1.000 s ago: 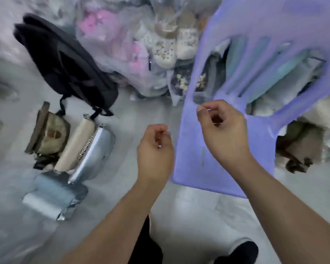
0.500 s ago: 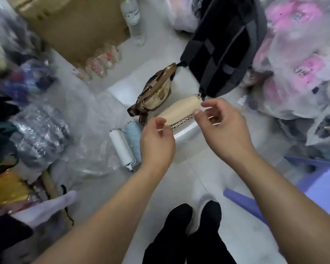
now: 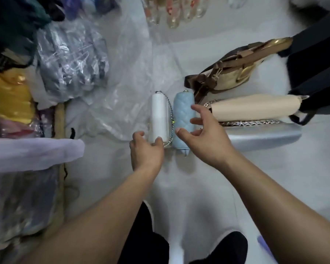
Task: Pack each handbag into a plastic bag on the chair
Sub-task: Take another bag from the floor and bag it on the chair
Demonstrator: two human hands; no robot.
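left hand fingers loosely curled at white handbag near end, no grip yet; right hand fingers spread over blue quilted handbag. pick one, gather its chain first.

Stockroom or back-of-shop storage, goods kept on the floor. Pale tiled floor with stock laid straight on it. Five bags in a row: white cylindrical handbag with chain strap, light blue quilted handbag, cream leather handbag, silver handbag, gold and brown handbag. Crumpled clear plastic bag loose beside them. Left side piled with packed goods: clear-wrapped bundle of dark items, yellow item in plastic film. Shrink-wrapped pack of bottles at the far edge. No furniture in view apart from a blurred lilac edge bottom right.
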